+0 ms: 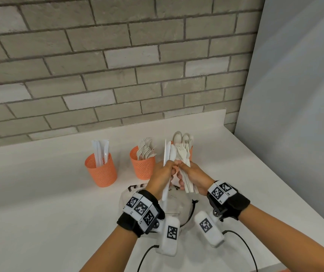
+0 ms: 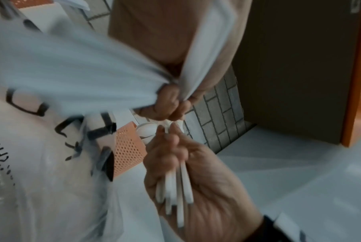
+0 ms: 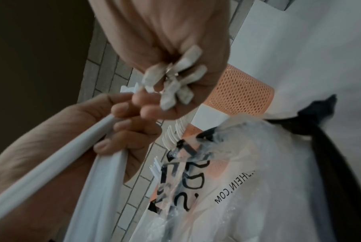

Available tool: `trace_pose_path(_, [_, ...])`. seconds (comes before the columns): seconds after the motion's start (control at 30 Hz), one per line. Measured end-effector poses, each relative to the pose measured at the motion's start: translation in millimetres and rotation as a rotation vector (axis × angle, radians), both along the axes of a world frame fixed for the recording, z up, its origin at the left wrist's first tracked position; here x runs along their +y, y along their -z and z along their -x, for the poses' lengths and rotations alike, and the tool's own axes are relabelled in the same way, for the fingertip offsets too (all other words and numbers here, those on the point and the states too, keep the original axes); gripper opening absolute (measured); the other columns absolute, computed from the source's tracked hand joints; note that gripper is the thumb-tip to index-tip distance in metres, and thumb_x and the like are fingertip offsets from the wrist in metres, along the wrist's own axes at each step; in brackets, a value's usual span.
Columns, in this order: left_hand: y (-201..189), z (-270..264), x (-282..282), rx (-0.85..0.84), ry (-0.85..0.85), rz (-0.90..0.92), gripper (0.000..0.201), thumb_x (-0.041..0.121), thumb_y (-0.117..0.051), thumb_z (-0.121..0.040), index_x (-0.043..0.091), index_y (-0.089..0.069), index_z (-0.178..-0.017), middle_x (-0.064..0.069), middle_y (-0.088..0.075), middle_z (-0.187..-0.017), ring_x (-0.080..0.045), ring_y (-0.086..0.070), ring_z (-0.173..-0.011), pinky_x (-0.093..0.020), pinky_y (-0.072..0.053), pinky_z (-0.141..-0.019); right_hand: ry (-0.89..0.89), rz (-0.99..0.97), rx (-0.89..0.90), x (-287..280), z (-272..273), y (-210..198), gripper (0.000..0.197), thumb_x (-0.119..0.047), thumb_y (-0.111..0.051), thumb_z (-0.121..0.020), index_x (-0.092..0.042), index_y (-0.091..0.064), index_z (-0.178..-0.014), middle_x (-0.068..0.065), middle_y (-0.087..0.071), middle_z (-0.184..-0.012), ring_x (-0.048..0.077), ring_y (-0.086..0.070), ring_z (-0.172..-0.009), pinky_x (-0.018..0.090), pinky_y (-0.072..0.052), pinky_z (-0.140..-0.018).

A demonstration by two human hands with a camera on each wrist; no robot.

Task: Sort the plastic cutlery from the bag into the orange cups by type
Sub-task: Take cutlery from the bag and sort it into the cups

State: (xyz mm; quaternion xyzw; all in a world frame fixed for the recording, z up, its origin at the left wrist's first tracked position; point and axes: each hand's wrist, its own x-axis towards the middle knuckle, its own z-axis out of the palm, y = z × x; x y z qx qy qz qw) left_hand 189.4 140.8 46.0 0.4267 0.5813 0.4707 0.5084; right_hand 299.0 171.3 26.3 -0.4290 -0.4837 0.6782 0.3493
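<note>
While both hands work above the bag: we list what we hold and what waits.
Left hand [image 1: 162, 174]: ours, fingers curled round wrapped white pieces [image 1: 167, 160], flat and long, standing upright; their type we cannot read through the wrap.
Right hand [image 1: 191, 173]: fingers curled round a bundle of white forks [image 1: 183, 154], tines up, handle ends splayed past the palm.
Left cup [image 1: 101, 170]: orange mesh, on the table [image 1: 39, 193], holding wrapped pieces.
Middle cup [image 1: 143, 165]: orange mesh, holding forks.
Right cup [image 1: 191, 152]: orange, mostly behind our hands; spoons [image 1: 180, 137] stand in it.
Bag [image 1: 178, 209]: clear plastic with black print and a black drawstring, lying on the table beneath our wrists.
Step in hand, as we judge it: parting forks from wrapped pieces.
Method advised: keep each grip firm near mid-handle, draw the sets apart lengthwise so tines do not snag the wrap, then lower forks handle-first into the middle cup.
Hard to make out: what remains inside the bag; wrist views are blurred.
</note>
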Motion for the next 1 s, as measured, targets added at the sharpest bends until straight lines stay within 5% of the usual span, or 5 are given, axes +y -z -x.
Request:
trace_pose_path(0.1, [-3, 10, -2, -0.122, 0.018, 0.006, 0.025, 0.023, -0.039, -0.099, 0.015, -0.053, -0.08, 0.0, -0.039, -0.055, -0.008, -0.037, -0.044, -0.017, -0.035, -0.04, 0.02, -0.014, -0.034, 3, 0, 1, 0.015, -0.036, -0.043, -0.097, -0.025, -0.049, -0.106, -0.003, -0.036, -0.053, 0.004, -0.031, -0.032, 0.013, -0.029, -0.033])
trace_pose_path(0.27, [-14, 58, 1, -0.386, -0.056, 0.008, 0.014, 0.019, -0.046, -0.096, 0.01, -0.048, -0.086, 0.003, -0.046, -0.046, -0.008, -0.046, -0.037, -0.018, -0.044, -0.039, 0.01, -0.049, -0.08, 2, 1, 1, 0.014, -0.032, -0.058, -0.09, -0.023, -0.049, -0.085, -0.009, -0.031, -0.046, 0.003, -0.023, -0.031, 0.014, -0.02, -0.032])
trace_pose_path(0.37, [-27, 105, 13, -0.204, -0.241, -0.117, 0.02, 0.029, -0.051, -0.094, 0.015, -0.048, -0.08, 0.008, -0.035, -0.045, -0.003, -0.032, -0.033, -0.014, -0.029, -0.033, -0.002, -0.053, -0.101, 2, 6, 4, 0.018, -0.03, -0.06, -0.088, -0.015, -0.051, -0.084, -0.01, -0.03, -0.04, 0.003, -0.023, -0.03, 0.014, -0.02, -0.031])
trace_pose_path(0.57, [-57, 183, 43, 0.079, -0.634, -0.367, 0.04, 0.044, -0.06, -0.086, 0.017, -0.043, -0.061, -0.002, -0.04, -0.054, -0.012, -0.039, -0.045, -0.02, -0.039, -0.046, -0.026, -0.083, -0.134, -1, 24, 2, 0.028, -0.038, -0.053, -0.091, -0.015, -0.053, -0.075, -0.01, -0.032, -0.041, 0.003, -0.028, -0.032, 0.015, -0.028, -0.034])
trace_pose_path(1.0, [5, 227, 88, 0.247, -0.601, -0.275, 0.049, 0.045, -0.06, -0.085, 0.006, -0.049, -0.057, -0.008, -0.052, -0.055, -0.018, -0.049, -0.051, -0.025, -0.041, -0.058, -0.004, -0.064, -0.186, -10, 44, -3, 0.029, -0.041, -0.053, -0.09, -0.015, -0.048, -0.079, -0.004, -0.029, -0.047, 0.005, -0.022, -0.033, 0.013, -0.019, -0.033])
